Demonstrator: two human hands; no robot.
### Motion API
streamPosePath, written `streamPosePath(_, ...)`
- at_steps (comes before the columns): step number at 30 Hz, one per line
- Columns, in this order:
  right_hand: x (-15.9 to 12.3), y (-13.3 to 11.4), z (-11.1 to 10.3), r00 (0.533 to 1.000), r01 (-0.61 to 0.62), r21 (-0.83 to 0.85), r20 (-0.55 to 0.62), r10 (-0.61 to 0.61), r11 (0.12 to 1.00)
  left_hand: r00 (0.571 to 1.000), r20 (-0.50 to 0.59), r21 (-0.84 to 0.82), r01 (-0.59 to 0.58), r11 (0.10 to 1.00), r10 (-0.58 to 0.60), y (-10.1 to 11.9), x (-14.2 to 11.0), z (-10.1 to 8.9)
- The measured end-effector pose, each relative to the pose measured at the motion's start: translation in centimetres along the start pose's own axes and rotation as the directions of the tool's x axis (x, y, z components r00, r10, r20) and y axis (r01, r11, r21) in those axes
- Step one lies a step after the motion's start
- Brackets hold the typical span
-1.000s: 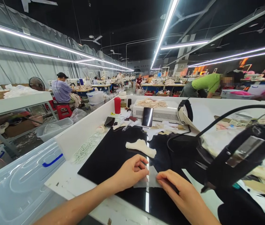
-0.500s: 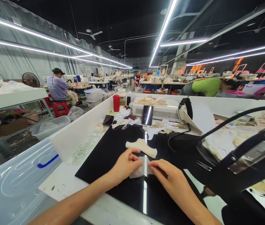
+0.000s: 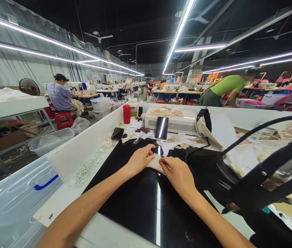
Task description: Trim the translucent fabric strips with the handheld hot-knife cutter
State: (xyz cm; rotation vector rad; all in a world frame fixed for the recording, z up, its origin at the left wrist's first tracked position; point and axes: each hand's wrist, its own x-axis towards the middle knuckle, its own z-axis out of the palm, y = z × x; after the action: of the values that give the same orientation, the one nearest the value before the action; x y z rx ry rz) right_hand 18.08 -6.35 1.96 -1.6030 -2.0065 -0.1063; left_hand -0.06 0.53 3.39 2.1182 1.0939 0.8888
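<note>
A small padded cream-white cloth piece [image 3: 155,164] lies on the glossy black board [image 3: 132,203], partly covered by my fingers. My left hand [image 3: 141,159] is at its left end, with thumb and fingers closed at the cloth's edge. My right hand [image 3: 178,175] pinches at the right end, thumb and fingertips together on the cloth. The thin translucent white piece cannot be told apart from the cream cloth now.
Behind the board stand a white vented box [image 3: 171,122], a phone [image 3: 161,128] and a red container [image 3: 126,114]. White cord [image 3: 90,165] lies left. A black-armed device [image 3: 272,175] with a cable juts in from the right. A co-worker in green [image 3: 225,86] bends beyond the table wall.
Both hands have moved forward with the thin translucent piece, from the bare board onto the cream cloth. The co-worker in green has risen somewhat.
</note>
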Motion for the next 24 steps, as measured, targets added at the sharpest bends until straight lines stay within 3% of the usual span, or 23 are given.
streamPosePath(7, -0.4, 0.5, 1.3, 0.999, 0.044, -0.150, 0.032, -0.040, 0.988, 0.998, 0.042, 0.186, -0.048, 0.981, 0.041, -1.4, 0.2, 1.2)
streamPosePath(13, -0.6, 0.1, 1.2, 0.993, 0.097, -0.144, -0.046, -0.105, 0.985, 0.997, 0.041, 0.284, -0.073, 0.956, 0.064, -1.9, 0.1, 1.5)
streamPosePath(19, -2.8, -1.5, -1.2, 0.971, 0.208, -0.057, -0.107, -0.213, 0.976, 0.994, -0.009, 0.363, -0.099, 0.926, 0.110, -1.2, -0.5, 0.7)
streamPosePath(24, -7.8, -1.9, -4.7, 0.929, 0.356, 0.066, -0.129, -0.346, 0.932, 0.985, -0.008, 0.399, -0.155, 0.904, 0.173, 0.7, -2.0, 0.3)
